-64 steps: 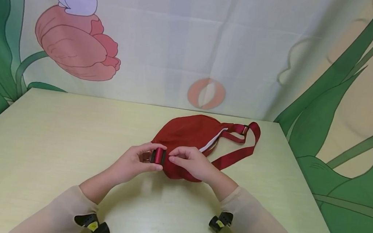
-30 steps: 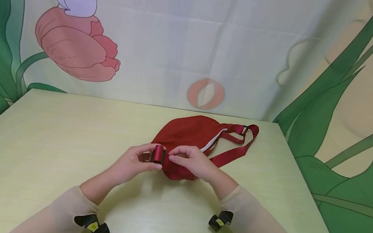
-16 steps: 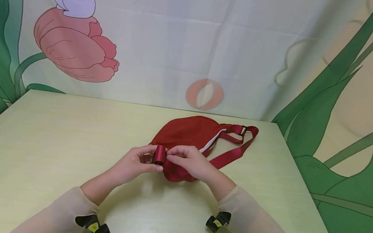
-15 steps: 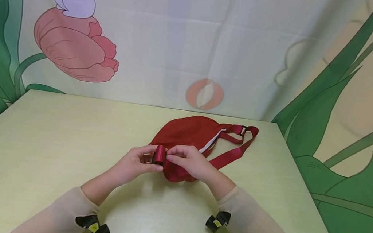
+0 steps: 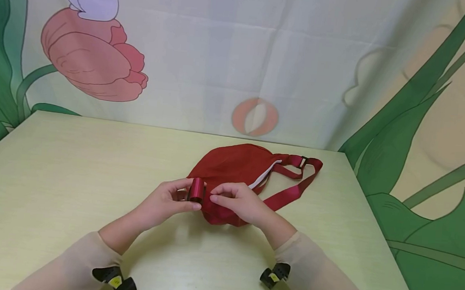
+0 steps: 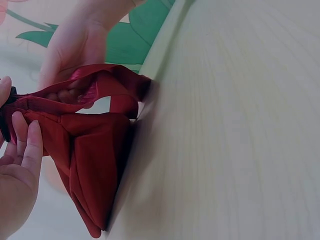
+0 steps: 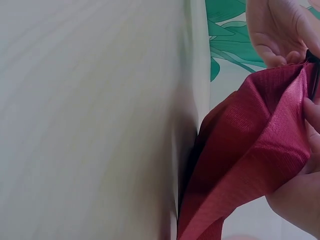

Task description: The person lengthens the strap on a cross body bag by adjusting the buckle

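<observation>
In the head view, the left hand grips a black buckle, with the red strap looped up through it. Just beside it, the right hand has thumb and fingers drawn together, apparently pinching the strap, though the contact is partly hidden. The red bag lies under and beyond both hands. The left wrist view shows it against the left fingertips; the right wrist view shows strap draped before the right hand.
</observation>
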Demonstrator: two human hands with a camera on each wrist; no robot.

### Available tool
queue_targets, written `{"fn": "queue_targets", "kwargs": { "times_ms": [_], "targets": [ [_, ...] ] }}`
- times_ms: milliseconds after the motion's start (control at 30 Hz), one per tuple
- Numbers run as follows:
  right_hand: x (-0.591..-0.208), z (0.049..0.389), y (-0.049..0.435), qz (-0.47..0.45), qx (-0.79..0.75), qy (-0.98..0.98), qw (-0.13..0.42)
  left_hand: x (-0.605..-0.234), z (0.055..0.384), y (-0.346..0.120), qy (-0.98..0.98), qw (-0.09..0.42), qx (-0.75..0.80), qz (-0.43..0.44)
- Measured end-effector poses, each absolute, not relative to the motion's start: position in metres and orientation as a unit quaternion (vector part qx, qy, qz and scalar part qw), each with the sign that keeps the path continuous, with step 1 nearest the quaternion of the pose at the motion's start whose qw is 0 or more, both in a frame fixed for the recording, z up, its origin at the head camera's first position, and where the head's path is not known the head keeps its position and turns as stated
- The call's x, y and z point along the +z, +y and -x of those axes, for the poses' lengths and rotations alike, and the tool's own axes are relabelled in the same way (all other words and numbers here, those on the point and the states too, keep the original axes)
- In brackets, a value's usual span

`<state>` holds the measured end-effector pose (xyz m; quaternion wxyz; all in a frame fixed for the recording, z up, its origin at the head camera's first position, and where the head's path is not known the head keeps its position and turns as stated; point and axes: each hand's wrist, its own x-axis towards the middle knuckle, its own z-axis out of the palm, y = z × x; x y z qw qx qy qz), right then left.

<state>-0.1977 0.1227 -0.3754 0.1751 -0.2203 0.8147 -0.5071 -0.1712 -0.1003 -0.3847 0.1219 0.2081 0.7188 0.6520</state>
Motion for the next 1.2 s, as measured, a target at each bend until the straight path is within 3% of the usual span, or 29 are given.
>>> {"fn": "queue_targets", "kwargs": {
  "times_ms": [1200],
  "targets": [
    [-0.3733,0.1997,0.1237,0.187,-0.549,0.796,0.172,-0.3792,0.1716,-0.0983,0.739,0.11,0.638,-0.187]
  ]
}}
